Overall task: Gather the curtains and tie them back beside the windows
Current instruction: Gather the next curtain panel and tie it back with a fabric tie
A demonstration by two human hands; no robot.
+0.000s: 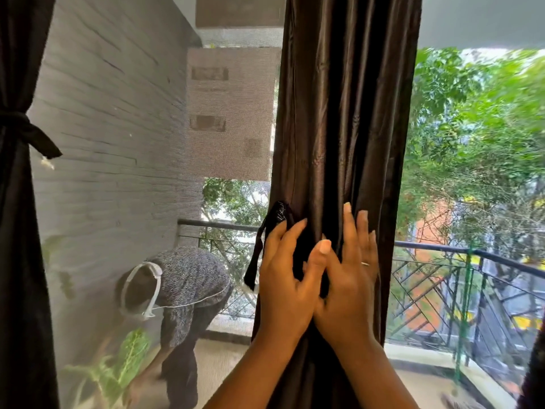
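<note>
Left hand (283,276) is pinching the tie (255,261) left of the upright curtain (339,113). Right hand's (351,276) straight fingers (348,219) are pressing it.

A person (188,287) in a patterned shirt bends over a leafy plant (131,352) on the balcony floor (219,367). A grey brick wall (112,113) stands at left. A dark railing (442,249) edges the balcony, with green trees (472,128) and a building (233,113) beyond.
</note>
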